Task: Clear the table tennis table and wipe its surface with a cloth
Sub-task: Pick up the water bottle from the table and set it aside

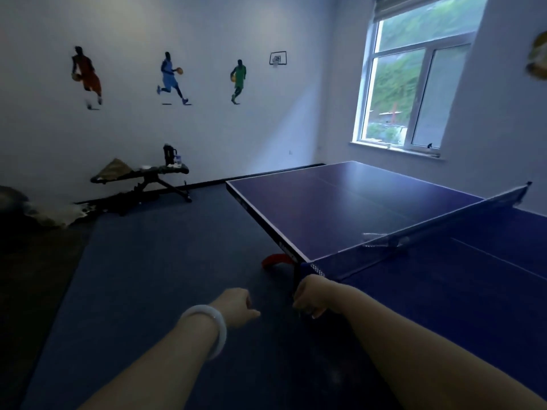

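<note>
The blue table tennis table fills the right half of the view, with its net running diagonally across it. A crumpled clear plastic piece lies on the surface beside the net. My right hand is at the table's near edge just below the net post, its fingers curled round the dark clamp there. My left hand, with a white bangle on the wrist, hovers over the floor to the left of the table. Its fingers are curled in and it holds nothing.
A red curved object lies on the floor under the table edge. A weight bench with bottles and a cloth-like bundle stands against the far wall. A pale heap lies on the floor at left. A window is behind the table.
</note>
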Demonstrator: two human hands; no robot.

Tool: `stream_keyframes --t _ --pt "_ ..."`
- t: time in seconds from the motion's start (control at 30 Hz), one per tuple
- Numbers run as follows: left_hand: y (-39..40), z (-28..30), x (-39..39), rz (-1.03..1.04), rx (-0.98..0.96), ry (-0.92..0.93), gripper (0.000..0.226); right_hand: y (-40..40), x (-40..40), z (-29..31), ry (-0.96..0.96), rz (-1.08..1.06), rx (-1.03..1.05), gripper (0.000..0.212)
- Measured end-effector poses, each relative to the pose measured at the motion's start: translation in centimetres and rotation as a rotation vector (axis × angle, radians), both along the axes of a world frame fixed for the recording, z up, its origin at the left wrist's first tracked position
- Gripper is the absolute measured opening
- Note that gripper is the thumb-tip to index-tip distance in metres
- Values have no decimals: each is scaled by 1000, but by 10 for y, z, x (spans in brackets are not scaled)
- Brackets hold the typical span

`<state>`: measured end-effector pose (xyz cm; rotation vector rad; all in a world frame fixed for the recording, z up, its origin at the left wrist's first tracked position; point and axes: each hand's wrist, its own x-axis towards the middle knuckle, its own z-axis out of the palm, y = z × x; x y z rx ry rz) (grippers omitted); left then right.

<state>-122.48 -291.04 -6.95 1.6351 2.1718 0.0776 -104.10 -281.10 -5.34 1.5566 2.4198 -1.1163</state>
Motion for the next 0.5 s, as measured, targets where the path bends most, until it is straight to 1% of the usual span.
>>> stream_keyframes --t 0.1,0.23,0.3,0.5 --pt "66 6 -38 -34 -21 20 37 63 -40 -2 53 -47 -42 39" --pt "147 9 -82 -81 1 14 38 137 -81 -9 60 -130 -56 26" --pt "184 5 -101 -102 -3 3 37 168 -98 -13 58 -163 -67 24" --pt "308 -12 -142 -267 -50 0 37 259 -131 -37 40 -288 -77 23"
